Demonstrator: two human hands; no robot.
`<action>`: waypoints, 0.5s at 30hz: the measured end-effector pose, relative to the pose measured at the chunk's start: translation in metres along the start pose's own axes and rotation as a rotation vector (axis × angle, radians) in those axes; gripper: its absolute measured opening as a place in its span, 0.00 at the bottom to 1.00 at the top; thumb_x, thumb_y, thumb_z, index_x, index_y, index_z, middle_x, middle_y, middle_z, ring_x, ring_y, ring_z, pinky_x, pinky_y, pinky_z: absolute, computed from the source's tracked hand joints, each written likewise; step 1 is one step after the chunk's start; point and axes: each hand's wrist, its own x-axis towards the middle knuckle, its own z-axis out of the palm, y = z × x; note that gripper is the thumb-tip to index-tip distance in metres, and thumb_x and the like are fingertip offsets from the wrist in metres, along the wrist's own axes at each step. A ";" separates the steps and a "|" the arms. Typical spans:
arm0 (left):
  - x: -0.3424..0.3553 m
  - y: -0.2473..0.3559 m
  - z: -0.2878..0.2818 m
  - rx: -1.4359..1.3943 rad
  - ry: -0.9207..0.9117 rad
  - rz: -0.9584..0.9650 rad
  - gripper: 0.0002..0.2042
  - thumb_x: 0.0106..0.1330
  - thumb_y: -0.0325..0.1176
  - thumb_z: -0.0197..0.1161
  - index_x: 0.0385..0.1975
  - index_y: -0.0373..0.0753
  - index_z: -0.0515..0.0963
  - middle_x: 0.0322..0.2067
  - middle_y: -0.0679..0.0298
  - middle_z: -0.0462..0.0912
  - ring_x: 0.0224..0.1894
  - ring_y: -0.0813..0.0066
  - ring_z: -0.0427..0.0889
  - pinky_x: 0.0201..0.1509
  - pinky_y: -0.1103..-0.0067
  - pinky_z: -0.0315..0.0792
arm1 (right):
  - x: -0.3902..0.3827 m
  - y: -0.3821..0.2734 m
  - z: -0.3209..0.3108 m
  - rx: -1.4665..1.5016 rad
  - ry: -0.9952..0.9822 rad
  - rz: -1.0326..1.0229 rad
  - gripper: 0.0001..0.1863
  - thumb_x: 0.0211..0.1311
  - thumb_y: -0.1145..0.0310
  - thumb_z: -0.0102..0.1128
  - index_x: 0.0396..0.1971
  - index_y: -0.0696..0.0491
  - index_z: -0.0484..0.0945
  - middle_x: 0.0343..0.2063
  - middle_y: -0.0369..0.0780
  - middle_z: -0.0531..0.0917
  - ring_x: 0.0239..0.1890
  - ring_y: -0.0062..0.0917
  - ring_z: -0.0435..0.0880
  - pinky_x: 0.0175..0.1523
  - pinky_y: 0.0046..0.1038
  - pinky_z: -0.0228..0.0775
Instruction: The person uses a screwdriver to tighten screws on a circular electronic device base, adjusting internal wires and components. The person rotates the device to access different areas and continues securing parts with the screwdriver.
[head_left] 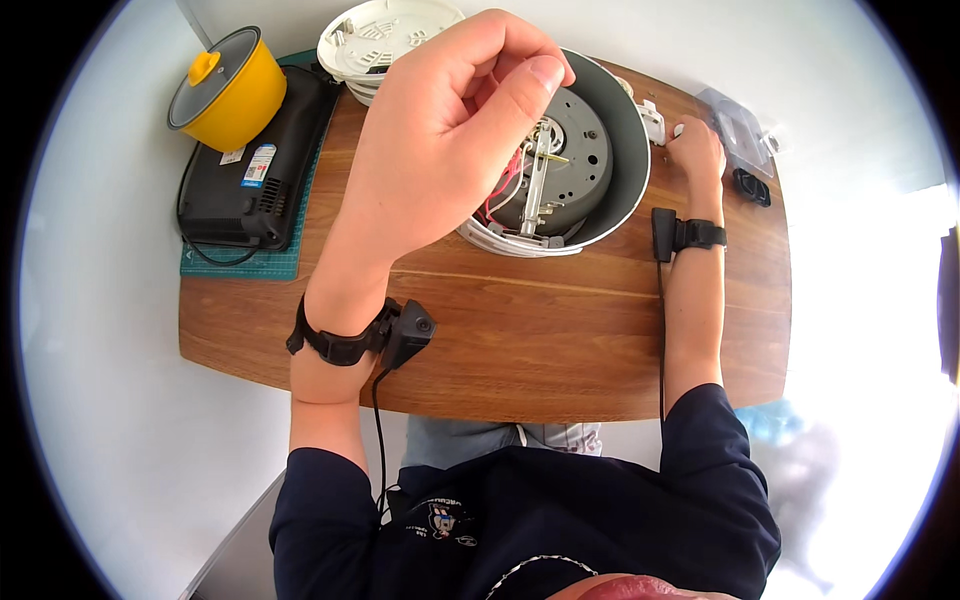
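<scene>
My left hand (pixel 450 130) is raised over the left side of an opened round appliance housing (pixel 625 170), with its fingers curled and the thumb against the index finger. Whatever those fingers hold, if anything, is hidden. Inside the white-walled housing, which looks like a rice cooker's body, are a dark round plate (pixel 575 150), a metal bracket (pixel 537 185) and red and white wires (pixel 505 190). At the far right my right hand (pixel 697 150) rests low near the tabletop, fingers closed around a small white piece (pixel 679 130) that is mostly covered. Just left of it lies a white plastic part (pixel 652 122).
A white round cover (pixel 385 40) stands behind my left hand. On the far left, a yellow lidded pot (pixel 235 100) sits on a black appliance (pixel 235 195) over a green cutting mat (pixel 215 262). A clear plastic container (pixel 745 130) and a black object (pixel 752 187) lie right of my right hand.
</scene>
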 end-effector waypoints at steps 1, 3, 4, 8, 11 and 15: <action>0.001 0.000 0.000 0.009 0.011 0.005 0.09 0.77 0.34 0.58 0.41 0.37 0.82 0.24 0.74 0.73 0.28 0.90 0.68 0.31 0.87 0.62 | 0.001 0.002 -0.001 -0.001 -0.012 -0.003 0.11 0.58 0.66 0.66 0.41 0.42 0.87 0.44 0.43 0.89 0.51 0.43 0.86 0.53 0.43 0.78; 0.002 0.000 0.001 0.029 0.033 0.016 0.09 0.77 0.34 0.58 0.41 0.36 0.82 0.25 0.75 0.73 0.28 0.90 0.68 0.32 0.87 0.62 | 0.003 0.005 -0.001 -0.002 -0.035 -0.010 0.11 0.58 0.65 0.67 0.41 0.42 0.87 0.45 0.43 0.89 0.52 0.43 0.86 0.54 0.43 0.78; 0.002 -0.003 0.001 0.038 0.020 0.027 0.09 0.77 0.34 0.59 0.41 0.36 0.82 0.25 0.75 0.74 0.28 0.90 0.68 0.32 0.87 0.62 | 0.003 0.005 -0.002 0.000 -0.045 -0.009 0.11 0.58 0.65 0.67 0.42 0.43 0.87 0.45 0.43 0.89 0.52 0.43 0.86 0.54 0.43 0.78; 0.000 -0.005 -0.002 0.100 -0.028 0.014 0.08 0.77 0.33 0.61 0.42 0.36 0.82 0.28 0.75 0.77 0.31 0.90 0.72 0.35 0.88 0.64 | 0.003 0.006 -0.002 0.012 -0.054 -0.017 0.13 0.56 0.63 0.69 0.42 0.44 0.86 0.47 0.44 0.89 0.53 0.44 0.86 0.54 0.43 0.78; 0.000 -0.005 0.002 0.116 -0.019 0.009 0.07 0.75 0.33 0.62 0.40 0.35 0.81 0.25 0.73 0.78 0.26 0.89 0.74 0.30 0.86 0.66 | 0.013 0.018 -0.003 0.039 0.033 -0.082 0.14 0.53 0.62 0.69 0.41 0.47 0.86 0.43 0.47 0.89 0.49 0.45 0.86 0.53 0.42 0.78; -0.001 -0.003 -0.006 0.239 -0.128 -0.066 0.07 0.75 0.33 0.64 0.44 0.38 0.82 0.30 0.73 0.80 0.34 0.88 0.77 0.38 0.86 0.69 | 0.015 0.023 -0.026 0.113 0.126 -0.105 0.15 0.55 0.57 0.68 0.42 0.46 0.86 0.38 0.47 0.89 0.45 0.44 0.88 0.50 0.41 0.78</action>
